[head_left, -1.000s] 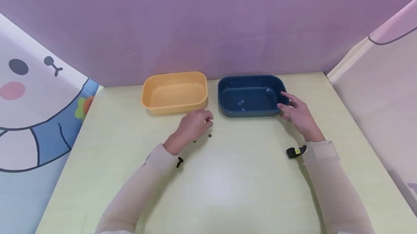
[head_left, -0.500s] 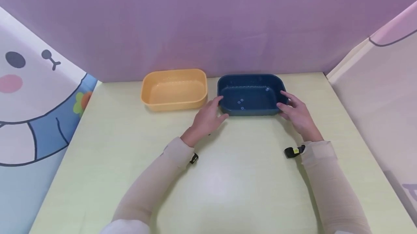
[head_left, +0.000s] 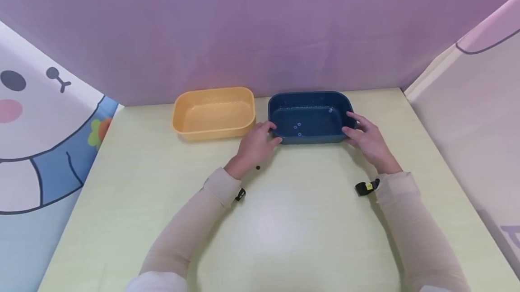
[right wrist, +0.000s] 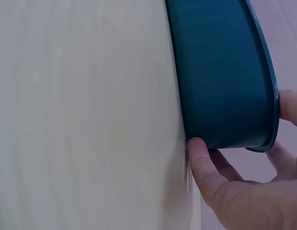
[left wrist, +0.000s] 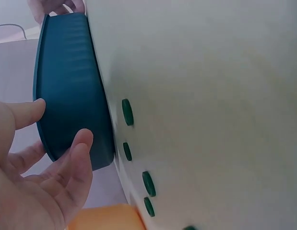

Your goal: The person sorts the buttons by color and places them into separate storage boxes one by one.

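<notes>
A dark blue rectangular tray (head_left: 308, 139) stands on the table, with several small pale rings (head_left: 299, 124) on its floor. My left hand (head_left: 255, 147) holds its near left corner, one fingertip on the rim and others against the side wall. At the opposite end my right hand (head_left: 369, 144) grips the tray, fingertips at the rim and low on the wall in the right wrist view. Several thin dark green discs (left wrist: 128, 112) lie on the table before the tray in the left wrist view; in the head view, the left hand hides most, leaving one dark disc (head_left: 257, 167) showing.
An orange-yellow tray (head_left: 213, 135) of similar shape stands left of the blue one, close to the left hand. Behind both rises a purple wall panel (head_left: 260, 30). Printed panels (head_left: 36, 156) flank the pale table (head_left: 284, 238) on either side.
My left hand has moved right, from above the discs near the orange-yellow tray to the blue tray's left end, and taken hold there. The right hand has kept its place.
</notes>
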Demonstrator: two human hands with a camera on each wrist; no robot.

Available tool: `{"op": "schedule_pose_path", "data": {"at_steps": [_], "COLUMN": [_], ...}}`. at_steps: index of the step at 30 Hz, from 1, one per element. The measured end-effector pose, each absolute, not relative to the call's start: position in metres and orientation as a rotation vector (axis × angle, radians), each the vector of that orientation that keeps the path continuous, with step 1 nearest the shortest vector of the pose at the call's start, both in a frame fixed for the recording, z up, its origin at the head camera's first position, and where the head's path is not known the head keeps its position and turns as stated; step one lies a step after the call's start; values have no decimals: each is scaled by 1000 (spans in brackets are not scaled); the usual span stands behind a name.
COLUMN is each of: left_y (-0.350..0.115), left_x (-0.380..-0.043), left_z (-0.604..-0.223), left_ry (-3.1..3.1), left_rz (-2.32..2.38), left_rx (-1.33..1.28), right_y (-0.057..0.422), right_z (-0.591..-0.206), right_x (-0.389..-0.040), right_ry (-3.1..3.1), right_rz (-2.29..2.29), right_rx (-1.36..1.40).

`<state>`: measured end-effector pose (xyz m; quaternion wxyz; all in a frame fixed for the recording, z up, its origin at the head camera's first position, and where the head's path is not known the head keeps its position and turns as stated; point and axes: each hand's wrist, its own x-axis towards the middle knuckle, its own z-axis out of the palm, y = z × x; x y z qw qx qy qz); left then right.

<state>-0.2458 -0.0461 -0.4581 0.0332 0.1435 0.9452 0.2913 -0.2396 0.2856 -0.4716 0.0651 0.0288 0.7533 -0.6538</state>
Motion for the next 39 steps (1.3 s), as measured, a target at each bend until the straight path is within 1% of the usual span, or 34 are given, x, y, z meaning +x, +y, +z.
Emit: {"op": "schedule_pose_path", "data": {"at_steps": [16, 29, 39], "left_y": [-45, -41, -37], "left_x": [-253, -263, -269], "left_z": [-452, -447, -443], "left_ry": [2949, 2915, 2854], "left_rz": [834, 809, 827], "left_rx": [454, 405, 359], "right_y": [286, 287, 293], "right_z": [-469, -467, -469], "right_x": [-252, -263, -270], "right_ry": [2269, 2294, 2210], "right_rz": [-1953, -1873, -1991], "right_rx": [95, 155, 167]}}
